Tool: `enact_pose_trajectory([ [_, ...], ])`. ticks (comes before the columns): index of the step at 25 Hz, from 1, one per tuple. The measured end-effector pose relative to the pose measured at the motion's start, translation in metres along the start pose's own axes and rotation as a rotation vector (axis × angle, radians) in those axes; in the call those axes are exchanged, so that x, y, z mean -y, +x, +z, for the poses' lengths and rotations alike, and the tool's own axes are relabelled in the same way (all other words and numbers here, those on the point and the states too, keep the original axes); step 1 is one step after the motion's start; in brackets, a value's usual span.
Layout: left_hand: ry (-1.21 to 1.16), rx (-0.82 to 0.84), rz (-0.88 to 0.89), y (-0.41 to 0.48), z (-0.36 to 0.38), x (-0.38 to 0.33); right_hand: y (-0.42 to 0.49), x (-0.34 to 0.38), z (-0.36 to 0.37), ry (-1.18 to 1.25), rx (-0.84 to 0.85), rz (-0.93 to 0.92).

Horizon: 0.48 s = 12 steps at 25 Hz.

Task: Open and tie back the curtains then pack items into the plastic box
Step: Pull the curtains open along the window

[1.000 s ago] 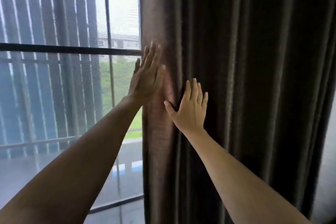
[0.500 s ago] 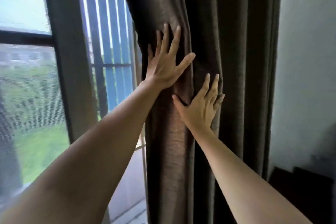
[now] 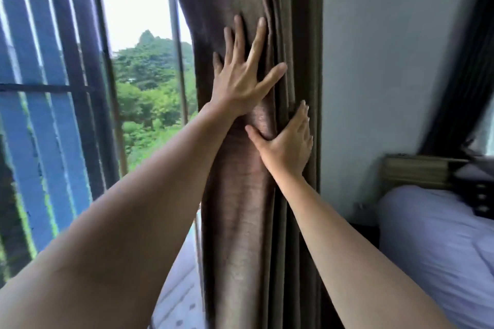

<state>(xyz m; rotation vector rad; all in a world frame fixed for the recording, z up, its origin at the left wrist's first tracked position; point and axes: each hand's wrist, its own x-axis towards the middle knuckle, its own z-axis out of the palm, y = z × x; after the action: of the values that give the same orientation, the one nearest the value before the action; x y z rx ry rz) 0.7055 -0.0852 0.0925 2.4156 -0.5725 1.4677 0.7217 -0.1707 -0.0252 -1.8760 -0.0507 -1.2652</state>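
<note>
Head view: curtain (image 3: 240, 208) is gathered beside the wall (image 3: 374, 61), right of the window (image 3: 139, 35). Your left hand (image 3: 240, 80) and right hand (image 3: 287, 144) press it flat-palmed, fingers straight, gripping nothing. Recommended: compress the folds evenly, pin with one palm, then bind.

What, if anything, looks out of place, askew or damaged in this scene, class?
Nothing stands out. The brown curtain is gathered in even folds beside the wall, the left hand and right hand pressing flat on it; no tear, stain or spill shows.
</note>
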Motion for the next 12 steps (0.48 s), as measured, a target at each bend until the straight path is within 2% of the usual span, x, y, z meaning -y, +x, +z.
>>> enact_pose_trajectory([
  [4,-0.045,0.03,0.013,0.039,0.1,-0.003,0.066,-0.071,0.032,-0.037,-0.008,0.004],
  [12,-0.167,0.044,0.006,0.125,0.243,-0.008,0.182,-0.189,0.082,-0.006,0.061,-0.052],
])
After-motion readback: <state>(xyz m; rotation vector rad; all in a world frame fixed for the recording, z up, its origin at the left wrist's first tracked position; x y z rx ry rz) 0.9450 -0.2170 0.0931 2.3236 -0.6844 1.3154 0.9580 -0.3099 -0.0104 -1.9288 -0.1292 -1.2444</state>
